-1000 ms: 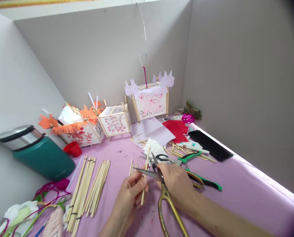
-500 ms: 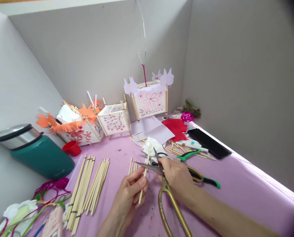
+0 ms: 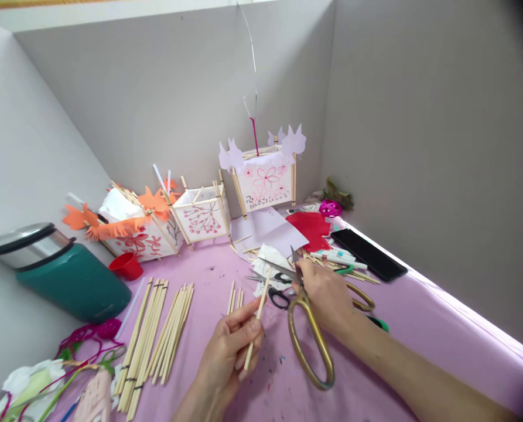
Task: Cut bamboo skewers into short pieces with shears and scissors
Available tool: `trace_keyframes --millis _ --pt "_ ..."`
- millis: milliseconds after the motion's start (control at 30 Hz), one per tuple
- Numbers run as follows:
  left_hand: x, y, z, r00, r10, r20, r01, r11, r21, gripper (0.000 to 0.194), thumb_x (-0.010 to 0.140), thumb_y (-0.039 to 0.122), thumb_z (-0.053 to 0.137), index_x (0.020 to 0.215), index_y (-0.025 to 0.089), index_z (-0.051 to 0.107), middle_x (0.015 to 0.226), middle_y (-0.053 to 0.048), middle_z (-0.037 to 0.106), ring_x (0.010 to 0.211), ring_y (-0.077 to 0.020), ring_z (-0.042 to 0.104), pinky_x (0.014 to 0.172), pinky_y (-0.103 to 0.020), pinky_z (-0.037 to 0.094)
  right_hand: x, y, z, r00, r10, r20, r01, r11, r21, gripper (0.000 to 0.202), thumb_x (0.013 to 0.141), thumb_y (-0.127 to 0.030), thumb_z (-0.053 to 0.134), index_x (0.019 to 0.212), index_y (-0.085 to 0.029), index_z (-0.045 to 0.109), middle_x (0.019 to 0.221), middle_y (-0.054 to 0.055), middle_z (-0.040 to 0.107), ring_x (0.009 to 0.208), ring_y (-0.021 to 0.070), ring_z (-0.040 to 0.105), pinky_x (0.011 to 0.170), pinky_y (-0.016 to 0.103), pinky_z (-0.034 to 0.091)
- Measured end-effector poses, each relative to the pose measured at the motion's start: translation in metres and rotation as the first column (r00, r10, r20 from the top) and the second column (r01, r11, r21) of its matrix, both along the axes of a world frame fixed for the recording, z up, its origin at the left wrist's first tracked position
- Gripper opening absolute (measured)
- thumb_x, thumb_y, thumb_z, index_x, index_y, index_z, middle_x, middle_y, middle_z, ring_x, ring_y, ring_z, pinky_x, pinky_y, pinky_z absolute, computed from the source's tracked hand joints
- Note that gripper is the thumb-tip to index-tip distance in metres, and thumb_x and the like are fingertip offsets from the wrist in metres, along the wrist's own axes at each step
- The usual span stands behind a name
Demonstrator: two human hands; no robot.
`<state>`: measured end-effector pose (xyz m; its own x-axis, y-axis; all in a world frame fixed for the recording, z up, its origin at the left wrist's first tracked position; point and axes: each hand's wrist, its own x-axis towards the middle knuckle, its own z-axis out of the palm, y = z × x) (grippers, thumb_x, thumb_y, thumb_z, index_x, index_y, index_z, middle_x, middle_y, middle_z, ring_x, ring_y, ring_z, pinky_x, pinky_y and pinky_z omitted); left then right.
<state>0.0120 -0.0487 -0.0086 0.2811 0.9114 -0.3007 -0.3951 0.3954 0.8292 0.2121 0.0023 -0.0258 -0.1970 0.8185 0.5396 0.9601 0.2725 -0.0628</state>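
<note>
Between the thumb and fingers of my left hand (image 3: 237, 337) is a thin wooden stick (image 3: 257, 322), tilted with its top toward the back. My right hand (image 3: 325, 287) grips large brass-handled scissors (image 3: 311, 340) around the pivot, with the blades spread apart and pointing left and away. One blade reaches toward the top of the stick; I cannot tell whether they touch. Beneath the brass scissors lie black-handled scissors (image 3: 279, 299) and a crumpled white tissue (image 3: 272, 258). A few short sticks (image 3: 232, 299) lie just behind my left hand.
Bundles of sticks (image 3: 144, 346) lie on the left, near a teal bottle (image 3: 74, 281) and a red cup (image 3: 126, 266). Paper lanterns (image 3: 202, 214) stand along the back wall. A phone (image 3: 369, 253), markers (image 3: 340, 257) and red paper (image 3: 309, 230) are at the right.
My right hand has moved the brass scissors right and slightly up, so the blades have come off the stick. My left hand still holds the stick in nearly the same place.
</note>
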Motion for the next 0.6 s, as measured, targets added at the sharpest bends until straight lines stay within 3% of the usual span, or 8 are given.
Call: trace_keyframes --millis 100,267,467,600 --pt "0.003 0.003 -0.001 0.996 0.075 -0.038 -0.074 0.997 0.023 0.062 0.063 0.030 0.084 0.119 0.011 0.066 0.055 0.006 0.056 0.031 0.0011 0.020 0.031 -0.016 0.018 -0.008 -0.008 -0.001 0.994 0.111 -0.006 -0.111 0.994 -0.023 0.014 0.081 -0.012 0.059 0.093 -0.015 0.054 0.071 0.006 0.067 0.064 0.0222 0.063 0.061 0.031 0.038" --pt "0.004 0.006 -0.003 0.989 0.133 -0.069 -0.130 0.990 0.045 0.049 0.067 0.030 0.081 0.110 0.012 0.068 0.054 0.007 0.054 0.033 0.0007 0.019 0.032 -0.016 0.016 -0.029 -0.025 -0.007 0.972 0.236 0.018 -0.236 0.972 -0.012 0.017 0.077 -0.008 0.061 0.089 -0.017 0.053 0.070 0.003 0.066 0.063 0.0218 0.061 0.061 0.032 0.038" --pt "0.004 0.002 -0.004 0.996 0.072 -0.059 -0.072 0.997 0.010 0.066 0.064 0.032 0.083 0.123 0.011 0.063 0.055 0.006 0.056 0.034 0.0005 0.019 0.034 -0.017 0.015 -0.018 -0.012 -0.006 0.995 0.098 -0.016 -0.099 0.994 -0.045 0.012 0.082 -0.013 0.061 0.091 -0.016 0.053 0.070 0.005 0.068 0.064 0.0221 0.063 0.060 0.031 0.037" --pt "0.005 0.002 -0.004 0.994 0.088 -0.057 -0.086 0.996 0.036 0.061 0.065 0.032 0.083 0.119 0.011 0.064 0.056 0.007 0.055 0.034 0.0006 0.019 0.034 -0.017 0.015 -0.021 -0.019 -0.004 0.985 0.172 -0.030 -0.174 0.980 -0.095 0.013 0.082 -0.014 0.061 0.092 -0.016 0.053 0.073 0.005 0.068 0.067 0.0225 0.065 0.062 0.031 0.039"
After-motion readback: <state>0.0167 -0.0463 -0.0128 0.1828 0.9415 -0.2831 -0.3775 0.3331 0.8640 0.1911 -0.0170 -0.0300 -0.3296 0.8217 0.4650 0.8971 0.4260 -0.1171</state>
